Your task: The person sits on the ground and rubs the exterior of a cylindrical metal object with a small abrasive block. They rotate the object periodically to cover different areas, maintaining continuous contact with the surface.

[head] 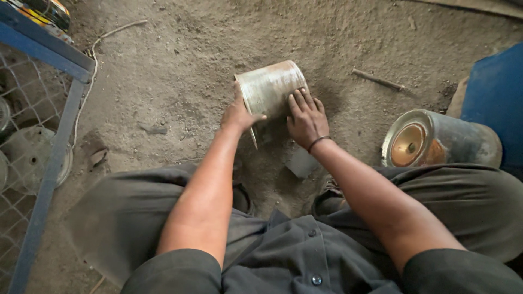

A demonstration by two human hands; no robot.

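Observation:
A dirty metal cylinder (271, 87), silver with rust-brown streaks, lies on its side on the dusty ground between my knees. My left hand (238, 114) grips its near flat end at the rim, thumb across the face. My right hand (306, 117), with a dark band at the wrist, rests flat on the cylinder's side, fingers spread. A thin metal piece sticks down from under the cylinder near my left hand.
A second, greyer cylinder (441, 139) with a copper-coloured centre lies at the right. A blue metal frame (52, 158) with wire mesh stands at the left, round metal parts behind it. A blue object (496, 92) sits far right; a thin rod (377, 79) lies on the dirt.

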